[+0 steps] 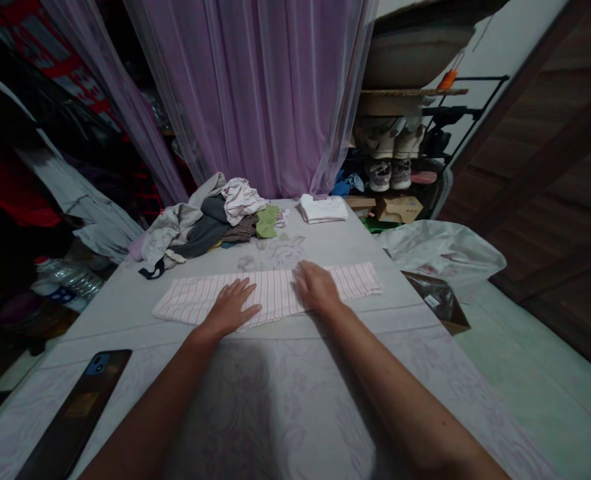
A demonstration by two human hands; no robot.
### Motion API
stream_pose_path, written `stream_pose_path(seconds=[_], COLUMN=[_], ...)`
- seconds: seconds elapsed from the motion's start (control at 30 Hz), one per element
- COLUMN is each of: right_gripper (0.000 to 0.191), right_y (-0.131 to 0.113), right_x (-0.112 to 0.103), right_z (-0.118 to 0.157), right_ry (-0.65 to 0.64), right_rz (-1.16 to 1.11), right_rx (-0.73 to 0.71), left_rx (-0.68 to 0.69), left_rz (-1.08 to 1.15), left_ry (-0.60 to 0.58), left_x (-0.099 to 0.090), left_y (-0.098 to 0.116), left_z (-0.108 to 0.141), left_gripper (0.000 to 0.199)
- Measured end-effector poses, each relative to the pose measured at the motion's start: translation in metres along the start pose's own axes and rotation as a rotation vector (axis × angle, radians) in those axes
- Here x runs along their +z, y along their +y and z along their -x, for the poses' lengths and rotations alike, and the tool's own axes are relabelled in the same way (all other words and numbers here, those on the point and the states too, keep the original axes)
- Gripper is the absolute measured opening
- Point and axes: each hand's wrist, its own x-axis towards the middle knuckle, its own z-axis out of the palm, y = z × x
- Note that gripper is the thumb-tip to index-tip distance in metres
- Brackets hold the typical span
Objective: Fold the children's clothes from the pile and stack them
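A long strip of white cloth with pink stripes (270, 297) lies folded flat on a pale floral sheet (425, 377). My left hand (233, 308) rests palm down on its left half, fingers spread. Pressed flat on the strip right of centre is my right hand (316, 287), and neither hand grips the cloth. Beyond them lies a loose heap of mixed clothes (210, 223). A folded white garment (323, 209) sits at the far end of the sheet. Near my left forearm lies a dark smartphone (75, 413), face down with its camera showing.
A sheer purple curtain (255, 87) hangs behind the far end. A shoe rack (400, 150) and cardboard boxes stand back right. A white plastic bag (440, 257) and a brown packet (438, 300) lie off the right edge. A plastic bottle (68, 280) stands low left.
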Motion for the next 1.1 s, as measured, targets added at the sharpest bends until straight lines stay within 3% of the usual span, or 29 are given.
stream_pose_path(seconds=[0.1,0.2,0.27,0.37,0.5,0.6,0.87,1.0,1.1], right_gripper=[0.051,0.058,0.063,0.064,0.060,0.059,0.053,0.056,0.061], right_y=[-0.043,-0.054,-0.040,0.007,0.085,0.118,0.123,0.129,0.141], right_x=[0.026,0.035,0.031,0.011,-0.024,-0.039,-0.038,-0.047,-0.055], right_z=[-0.006,-0.004,0.000,0.008,0.020,0.028,0.028,0.021,0.012], right_ry=[-0.134,-0.205,-0.239,-0.272,-0.248,-0.250,-0.167,-0.006,-0.112], right_rz=[-0.015,0.043,0.090,0.185,0.361,0.425,0.385,0.336,0.310], right_rx=[-0.129,-0.188,-0.205,-0.178,-0.008,0.093,0.124,0.482,0.625], left_rx=[-0.018,-0.017,-0.038,-0.076,-0.089,-0.093,-0.124,-0.113,-0.100], left_rz=[-0.086,-0.116,-0.123,-0.132,-0.159,-0.177,-0.149,-0.106,-0.077], left_ry=[-0.044,-0.039,-0.060,-0.077,-0.088,-0.096,-0.145,-0.132,-0.120], left_x=[0.012,0.016,0.016,0.015,0.016,0.016,0.008,0.007,0.008], left_y=[0.003,0.002,0.001,0.001,0.002,0.002,0.009,0.011,0.010], left_z=[0.002,0.009,0.011,0.010,0.008,0.008,0.008,0.012,0.014], left_gripper=[0.078,0.079,0.078,0.078,0.078,0.077,0.076,0.075,0.076])
